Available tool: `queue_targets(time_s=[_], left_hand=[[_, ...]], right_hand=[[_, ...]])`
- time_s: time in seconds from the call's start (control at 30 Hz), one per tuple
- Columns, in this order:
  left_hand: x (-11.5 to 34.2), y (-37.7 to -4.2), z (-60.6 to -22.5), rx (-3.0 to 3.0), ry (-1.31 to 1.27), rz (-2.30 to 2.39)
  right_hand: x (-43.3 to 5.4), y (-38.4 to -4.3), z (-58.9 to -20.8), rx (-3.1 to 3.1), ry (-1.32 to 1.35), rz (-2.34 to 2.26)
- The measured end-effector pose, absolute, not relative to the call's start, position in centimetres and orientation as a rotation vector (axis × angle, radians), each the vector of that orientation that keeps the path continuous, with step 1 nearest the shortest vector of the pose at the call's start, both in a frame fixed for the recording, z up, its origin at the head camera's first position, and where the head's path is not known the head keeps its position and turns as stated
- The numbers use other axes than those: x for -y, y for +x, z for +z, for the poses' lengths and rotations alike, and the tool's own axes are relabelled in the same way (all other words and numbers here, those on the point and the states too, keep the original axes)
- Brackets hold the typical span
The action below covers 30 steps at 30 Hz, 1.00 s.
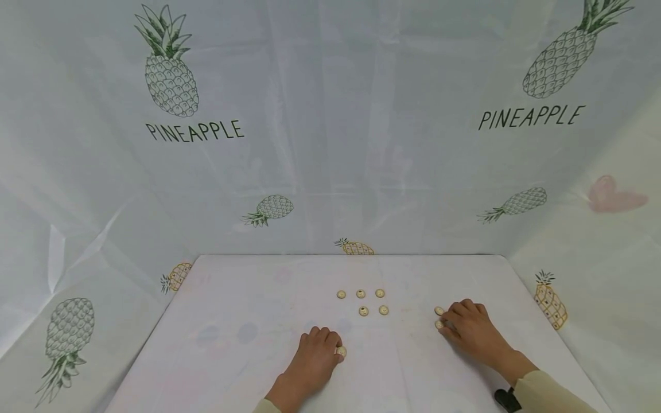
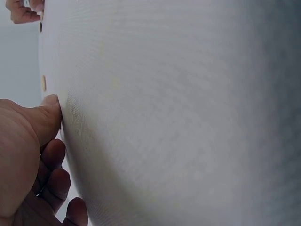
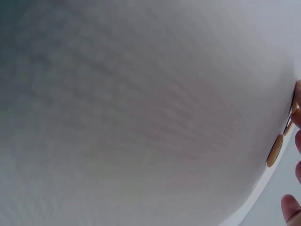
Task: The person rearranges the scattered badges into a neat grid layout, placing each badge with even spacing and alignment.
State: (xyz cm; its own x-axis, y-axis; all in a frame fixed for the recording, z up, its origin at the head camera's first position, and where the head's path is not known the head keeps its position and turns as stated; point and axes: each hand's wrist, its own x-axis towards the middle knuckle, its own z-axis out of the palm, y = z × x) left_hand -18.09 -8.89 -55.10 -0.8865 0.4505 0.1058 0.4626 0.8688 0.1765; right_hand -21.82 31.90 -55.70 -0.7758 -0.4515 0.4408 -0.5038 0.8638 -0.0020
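On the white cloth-covered table, my left hand (image 1: 316,357) pinches a small round pale-gold disc (image 1: 341,351) between thumb and forefinger. In the left wrist view, that thumb (image 2: 49,110) is down at the cloth, and the disc under it is mostly hidden. Farther right, my right hand (image 1: 472,330) pinches a similar disc (image 1: 439,324) at its fingertips. Just beyond it lies another disc (image 1: 439,310), close to the forefinger. The right wrist view catches only fingertips (image 3: 298,117) at its edge, with a golden disc (image 3: 275,150) on the cloth beside them.
Between and beyond the hands, several like discs lie in two rows, a far row (image 1: 361,293) and a nearer row (image 1: 384,310). Some show a dark mark at the centre. A pineapple-printed curtain (image 1: 330,143) rises behind the table and along both sides.
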Motion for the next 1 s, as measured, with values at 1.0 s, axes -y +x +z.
queue_targets(time_s=[1.0], left_hand=[[9.1,-18.5,-55.4,2.997,-0.739,-0.306]], right_hand=[[-31.0,-23.1,-55.8,2.558,0.776,0.168]])
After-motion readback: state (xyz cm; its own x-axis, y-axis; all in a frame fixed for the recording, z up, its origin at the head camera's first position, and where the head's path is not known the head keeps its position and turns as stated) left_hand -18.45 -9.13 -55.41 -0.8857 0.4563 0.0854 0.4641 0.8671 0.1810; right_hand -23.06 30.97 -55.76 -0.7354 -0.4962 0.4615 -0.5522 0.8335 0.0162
